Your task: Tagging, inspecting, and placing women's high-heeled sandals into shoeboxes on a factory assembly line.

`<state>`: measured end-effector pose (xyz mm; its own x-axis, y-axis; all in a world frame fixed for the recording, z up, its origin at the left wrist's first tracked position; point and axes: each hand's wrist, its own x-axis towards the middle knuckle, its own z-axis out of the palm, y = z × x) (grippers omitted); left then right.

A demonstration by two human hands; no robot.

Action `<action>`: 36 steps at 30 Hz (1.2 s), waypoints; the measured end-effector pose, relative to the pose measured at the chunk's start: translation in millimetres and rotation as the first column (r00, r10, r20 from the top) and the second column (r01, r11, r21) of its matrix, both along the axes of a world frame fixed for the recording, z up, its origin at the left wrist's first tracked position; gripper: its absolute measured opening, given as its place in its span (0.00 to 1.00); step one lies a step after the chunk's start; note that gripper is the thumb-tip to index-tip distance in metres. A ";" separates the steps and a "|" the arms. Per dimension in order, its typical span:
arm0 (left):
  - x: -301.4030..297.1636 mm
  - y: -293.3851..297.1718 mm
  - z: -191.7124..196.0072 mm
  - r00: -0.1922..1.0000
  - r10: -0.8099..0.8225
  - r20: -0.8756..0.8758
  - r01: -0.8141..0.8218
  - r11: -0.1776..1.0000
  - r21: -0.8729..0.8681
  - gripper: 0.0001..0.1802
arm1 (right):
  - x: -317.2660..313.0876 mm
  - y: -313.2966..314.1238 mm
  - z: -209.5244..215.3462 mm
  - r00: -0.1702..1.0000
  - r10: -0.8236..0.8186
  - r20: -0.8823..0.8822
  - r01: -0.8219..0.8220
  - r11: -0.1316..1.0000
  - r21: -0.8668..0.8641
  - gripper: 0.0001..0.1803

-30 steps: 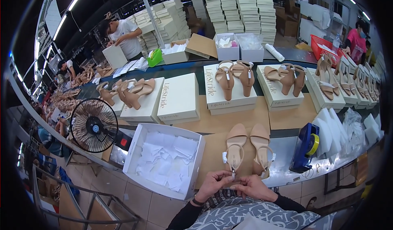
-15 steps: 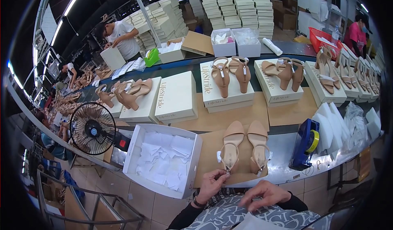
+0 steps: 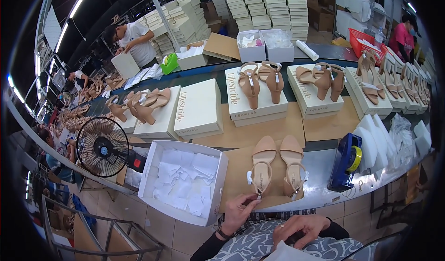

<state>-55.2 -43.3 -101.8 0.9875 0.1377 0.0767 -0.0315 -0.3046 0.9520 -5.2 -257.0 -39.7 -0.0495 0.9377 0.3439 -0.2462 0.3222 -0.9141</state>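
Note:
A pair of tan heeled sandals lies on brown cardboard in front of me, toes away. My left hand [image 3: 238, 210] pinches the back of the left sandal [image 3: 262, 173] at its heel, where a small metallic piece shows. The right sandal [image 3: 292, 168] lies beside it, untouched. White wrapping is on the ankle straps of both. My right hand [image 3: 300, 228] is held low over my patterned apron [image 3: 245, 242], its fingers curled in; a dark patch shows under them, and I cannot make out what they hold.
An open white box [image 3: 218, 191] of small white papers stands left of the sandals, with a black fan [image 3: 103, 147] beyond it. To the right are a blue tape dispenser [image 3: 344, 163] and white foam sheets [image 3: 368, 142]. Sandals on shoeboxes [image 3: 257, 112] line the far side.
My right hand has drawn its fingers in over my lap; they were more spread before. My left hand stays at the left sandal's heel. The view has shifted slightly.

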 end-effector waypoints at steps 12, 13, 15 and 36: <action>5.2 -6.1 -8.8 0.997 0.025 -0.073 -0.037 0.986 -0.163 0.06 | -1.0 -15.2 2.9 0.998 -0.009 0.057 0.015 0.993 -0.117 0.25; 5.5 -8.1 -7.0 0.996 0.037 -0.083 -0.050 0.985 -0.165 0.06 | -1.6 -17.3 3.3 0.996 -0.022 0.088 0.040 0.977 -0.210 0.25; 3.4 -7.9 -9.4 0.994 0.052 -0.092 -0.066 0.985 -0.160 0.07 | -1.9 -19.9 0.6 0.994 0.006 0.105 0.021 0.966 -0.259 0.25; -15.8 23.5 -33.4 0.969 -0.106 -0.225 0.082 0.990 -0.114 0.16 | -13.3 25.5 19.1 0.975 0.009 0.221 0.070 0.934 -0.350 0.30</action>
